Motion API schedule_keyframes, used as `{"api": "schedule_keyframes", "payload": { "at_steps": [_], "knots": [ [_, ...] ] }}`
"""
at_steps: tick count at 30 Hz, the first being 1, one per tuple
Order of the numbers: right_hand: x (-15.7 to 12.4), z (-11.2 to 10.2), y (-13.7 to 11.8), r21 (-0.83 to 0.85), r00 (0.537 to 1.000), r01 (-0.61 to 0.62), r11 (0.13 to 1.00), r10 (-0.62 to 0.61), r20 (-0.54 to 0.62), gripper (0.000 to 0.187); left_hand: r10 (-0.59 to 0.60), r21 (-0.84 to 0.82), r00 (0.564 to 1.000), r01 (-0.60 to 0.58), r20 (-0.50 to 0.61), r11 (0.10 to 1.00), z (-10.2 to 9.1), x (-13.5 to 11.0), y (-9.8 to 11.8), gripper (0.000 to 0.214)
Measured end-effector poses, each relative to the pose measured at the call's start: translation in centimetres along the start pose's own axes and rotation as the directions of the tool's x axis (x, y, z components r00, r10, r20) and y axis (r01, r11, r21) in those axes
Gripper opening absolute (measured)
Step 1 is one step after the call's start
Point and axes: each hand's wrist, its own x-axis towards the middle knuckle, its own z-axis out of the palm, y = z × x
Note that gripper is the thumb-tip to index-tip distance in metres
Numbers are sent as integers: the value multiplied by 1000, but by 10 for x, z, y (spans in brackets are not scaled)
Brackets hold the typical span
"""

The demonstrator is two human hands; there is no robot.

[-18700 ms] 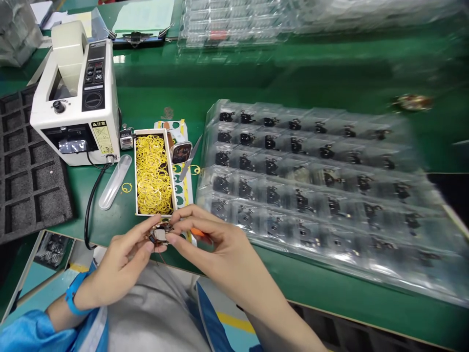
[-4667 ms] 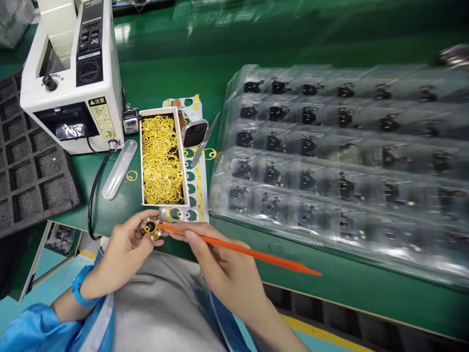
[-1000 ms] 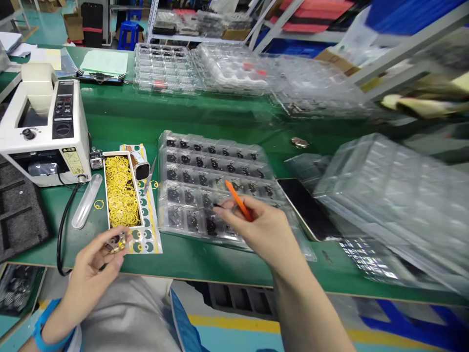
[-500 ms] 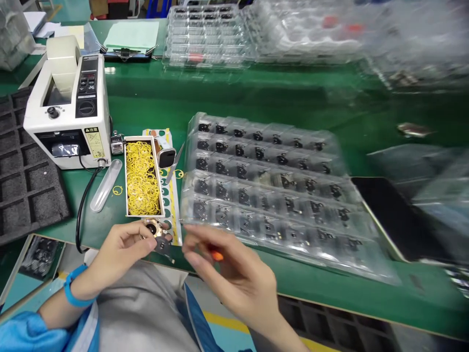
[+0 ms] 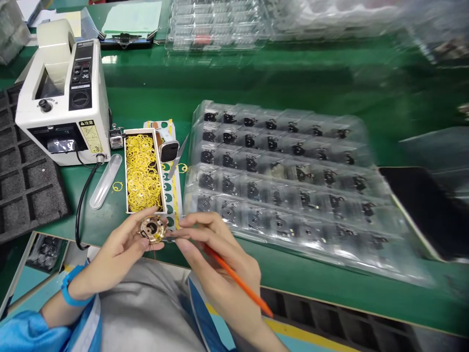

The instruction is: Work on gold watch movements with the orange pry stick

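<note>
My left hand (image 5: 116, 252) pinches a small round brass-coloured part (image 5: 152, 229) at the table's near edge. My right hand (image 5: 212, 256) is closed beside it, its fingertips touching the part's right side and pinching a small dark piece against it. An orange stick (image 5: 240, 282) is tucked in that hand and points back toward me. Just behind the hands stand a narrow box of yellow rings (image 5: 142, 169) and a strip of backing paper (image 5: 171, 183).
A clear blister tray (image 5: 293, 186) with several dark parts fills the middle of the green table. A white tape dispenser (image 5: 62, 98) stands at the back left, a black foam tray (image 5: 25, 171) further left, a dark slab (image 5: 425, 210) at right, more clear trays (image 5: 220, 24) behind.
My right hand came back from the blister tray to the round part in my left hand. The orange stick now points toward me. The view tilted down.
</note>
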Motion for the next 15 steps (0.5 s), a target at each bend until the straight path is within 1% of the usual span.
{"api": "schedule_keyframes", "payload": {
  "at_steps": [1,3,6,10,15],
  "knots": [
    [2,1,-1,47,997,-63,997,61,38,13,17,20,1000,-17,-5,1000,-1,-1,-2,45],
    [8,2,0,117,982,-160,980,146,120,13,45,72,999,-44,-8,996,-2,-3,-4,47],
    [14,1,3,150,954,-257,955,226,200,13,51,182,998,-44,-34,982,-5,-8,-7,50],
    [20,1,3,148,932,-299,943,255,258,14,45,319,997,-23,-60,948,-8,-13,-8,53],
    [25,3,0,163,922,-310,937,254,294,16,47,389,998,-24,-48,921,-6,-14,-5,51]
  ]
}}
